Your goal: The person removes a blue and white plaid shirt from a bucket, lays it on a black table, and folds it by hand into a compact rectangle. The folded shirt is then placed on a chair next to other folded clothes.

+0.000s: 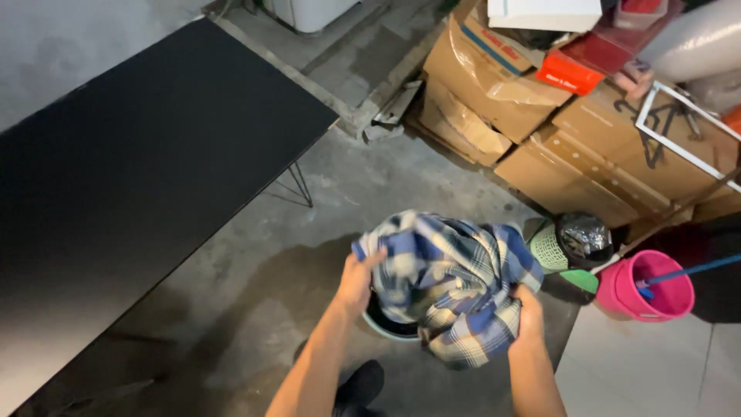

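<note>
My foot in a dark shoe (359,386) shows at the bottom edge, on the concrete floor (255,262). Above it, both my hands are up in front of me with a blue, white and cream checked shirt (451,282) bunched between them. My left hand (356,282) has its grip pinched on the shirt's left edge, thumb on top of the cloth. My right hand (529,318) has its grip closed tight round the bundle's lower right, fingers buried in the folds. The shirt hangs in the air, crumpled and a little blurred, right over a pale round basin (386,323) on the floor; I see only part of its rim under the cloth.

To the right stand a green basket (549,249) with a shiny black bag (584,235) just beside it, and a pink bucket (647,286) with a blue stick (687,272) poking out. On my left runs a long black desk (139,162) on thin metal legs. Farthest off, brown cardboard boxes (540,116) are stacked against the back, with a white metal frame (683,131) leaning over them.
</note>
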